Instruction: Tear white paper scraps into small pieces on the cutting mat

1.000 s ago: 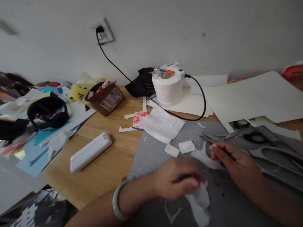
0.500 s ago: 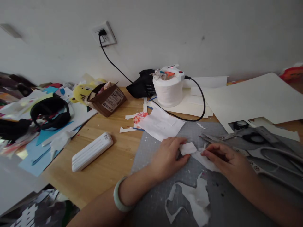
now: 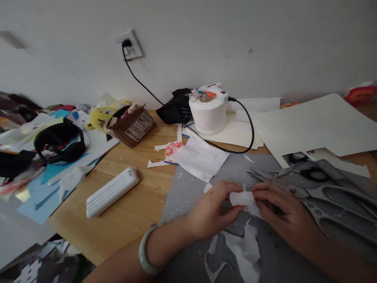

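Between my two hands, above the grey cutting mat [image 3: 171, 204], is a small piece of white paper [image 3: 245, 199]. My left hand [image 3: 216, 208] grips its left edge, thumb below and fingers above. My right hand [image 3: 279, 206] pinches the right side with thumb and fingertips. A scrap of white paper [image 3: 207, 188] shows just behind my left hand. Torn white paper scraps [image 3: 246, 251] lie on the mat below my hands. Large scissors [image 3: 316, 192] with pale handles rest beside my right hand.
A hot glue gun [image 3: 216, 91] lies on a white tissue roll [image 3: 209, 118], its black cord [image 3: 252, 129] looping over the table. A white power bank [image 3: 113, 192], a cardboard box [image 3: 134, 125] and black-handled scissors [image 3: 313, 173] lie around. Large cream card [image 3: 318, 122] covers the back right.
My hands have come closer together, and my right hand now pinches the small paper's right side. Another paper scrap now shows behind my left hand. The view has shifted slightly.
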The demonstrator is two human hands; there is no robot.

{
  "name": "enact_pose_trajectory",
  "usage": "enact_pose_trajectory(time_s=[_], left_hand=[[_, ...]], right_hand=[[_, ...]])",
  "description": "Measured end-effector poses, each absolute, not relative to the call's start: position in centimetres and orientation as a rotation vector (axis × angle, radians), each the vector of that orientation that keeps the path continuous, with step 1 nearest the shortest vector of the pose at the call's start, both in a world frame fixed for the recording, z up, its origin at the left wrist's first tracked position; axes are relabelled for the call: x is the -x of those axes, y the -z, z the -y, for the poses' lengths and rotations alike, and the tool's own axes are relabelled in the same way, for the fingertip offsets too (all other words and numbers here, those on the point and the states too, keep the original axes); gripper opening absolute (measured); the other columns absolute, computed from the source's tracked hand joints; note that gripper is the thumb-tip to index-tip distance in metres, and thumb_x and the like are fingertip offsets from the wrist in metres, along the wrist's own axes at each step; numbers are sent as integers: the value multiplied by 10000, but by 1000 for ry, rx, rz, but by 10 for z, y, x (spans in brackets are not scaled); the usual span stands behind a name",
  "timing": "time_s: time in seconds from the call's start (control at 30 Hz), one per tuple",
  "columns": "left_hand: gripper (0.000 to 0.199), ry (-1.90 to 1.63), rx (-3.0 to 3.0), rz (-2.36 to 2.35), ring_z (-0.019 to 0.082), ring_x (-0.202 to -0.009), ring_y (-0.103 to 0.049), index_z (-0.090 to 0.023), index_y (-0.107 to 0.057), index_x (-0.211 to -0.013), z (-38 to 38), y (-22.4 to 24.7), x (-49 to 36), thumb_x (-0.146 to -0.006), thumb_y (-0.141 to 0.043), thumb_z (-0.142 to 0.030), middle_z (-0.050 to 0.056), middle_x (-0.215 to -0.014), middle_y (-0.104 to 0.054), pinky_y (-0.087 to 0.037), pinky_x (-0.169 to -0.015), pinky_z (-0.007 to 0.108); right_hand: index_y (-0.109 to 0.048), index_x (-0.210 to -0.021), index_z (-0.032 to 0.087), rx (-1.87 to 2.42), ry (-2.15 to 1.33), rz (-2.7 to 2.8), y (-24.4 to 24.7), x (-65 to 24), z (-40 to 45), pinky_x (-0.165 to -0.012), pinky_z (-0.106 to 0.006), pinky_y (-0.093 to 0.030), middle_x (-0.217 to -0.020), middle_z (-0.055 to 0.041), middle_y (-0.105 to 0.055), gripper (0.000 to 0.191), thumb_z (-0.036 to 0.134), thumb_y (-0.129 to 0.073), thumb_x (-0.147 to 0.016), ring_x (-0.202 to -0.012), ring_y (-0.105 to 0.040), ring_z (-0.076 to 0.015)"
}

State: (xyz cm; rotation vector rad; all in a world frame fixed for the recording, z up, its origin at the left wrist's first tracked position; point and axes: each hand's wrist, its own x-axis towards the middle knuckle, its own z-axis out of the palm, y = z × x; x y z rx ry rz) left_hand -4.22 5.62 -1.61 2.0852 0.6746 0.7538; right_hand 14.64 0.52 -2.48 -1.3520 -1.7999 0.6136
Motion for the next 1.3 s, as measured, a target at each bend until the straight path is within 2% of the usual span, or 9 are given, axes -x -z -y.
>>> enact_pose_trajectory(time_s=[0.13, 0.4, 0.53, 0.6, 0.7, 0.83, 1.03, 1.13, 1.3], left_hand=[[269, -778, -2010, -732, 145, -894, -527, -170, -473, -1036, -56, 19, 42, -781, -554, -194, 73, -986, -557, -453, -724, 252], [287, -793, -1843, -785, 141, -826, -522, -177, -491, -1041, -55, 28, 41, -778, -573, -255, 60, -935, -533, -440, -696, 260], [291, -714, -1818, -922, 130, -792, -528, -179, -453, -1074, -58, 28, 41, -793, -528, -207, 65, -977, -534, -456, -683, 266], [286, -664, -1937, -977, 158, -893, -521, -178, -462, -1071, -60, 26, 41, -789, -512, -177, 80, -1044, -525, -459, -757, 307], [321, -656, -2163, -1030, 221, -1141, -391, -189, -481, -1096, -60, 21, 42, -777, -520, -176, 101, -1207, -446, -357, -951, 423], [330, -659, -2234, -935, 231, -1190, -342, -181, -463, -1124, -57, 14, 45, -801, -509, -227, 119, -1252, -411, -298, -994, 443], [564, -589, -1823, -601, 194, -1007, -508, -170, -330, -1221, -52, 11, 49, -760, -596, -357, 109, -1074, -528, -411, -877, 338], [673, -524, -1703, -597, 171, -942, -533, -200, -315, -1230, -50, 16, 47, -680, -688, -308, 85, -1055, -519, -441, -811, 296], [665, -412, -1655, -506, 138, -833, -577, -215, -177, -1305, -48, 21, 41, -777, -580, -202, 60, -910, -583, -466, -709, 256]], right_hand=[[-577, -925, 275, 1271, -633, 1816, 27, -149, -5, -652, -219, -500, -1028, -25, -578, 232, 110, -463, -808, -908, -599, -157], [-580, -905, 268, 1329, -615, 1829, 23, -151, -7, -699, -281, -494, -1029, -35, -582, 168, 184, -462, -819, -938, -584, -193], [-563, -913, 231, 1611, -641, 1681, 15, -154, -5, -490, -256, -471, -769, -23, -619, 184, 252, -398, -835, -592, -593, -155], [-565, -918, 225, 1731, -655, 1738, 11, -156, -4, -440, -256, -442, -628, 11, -573, 182, 322, -461, -803, -487, -544, -148], [-599, -907, 235, 1775, -654, 1988, 8, -157, -4, -513, -289, -457, -744, -1, -614, 286, 370, -658, -662, -559, -575, -170], [-619, -710, 234, 1707, -823, 2029, 10, -154, -6, -544, -275, -438, -691, 7, -623, 90, 305, -586, -756, -600, -584, -167], [-596, -693, 224, 1599, -1229, 1492, 11, -145, -3, -413, -211, -372, -526, 47, -512, 181, 401, -623, -712, -476, -487, -120], [-594, -770, 226, 1507, -1419, 1160, 9, -140, -1, -433, -207, -424, -601, 42, -579, 223, 407, -674, -667, -489, -524, -113], [-587, -822, 221, 1310, -1436, 801, 2, -138, -6, -462, -242, -496, -593, 4, -656, 310, 442, -705, -639, -490, -590, -142]])
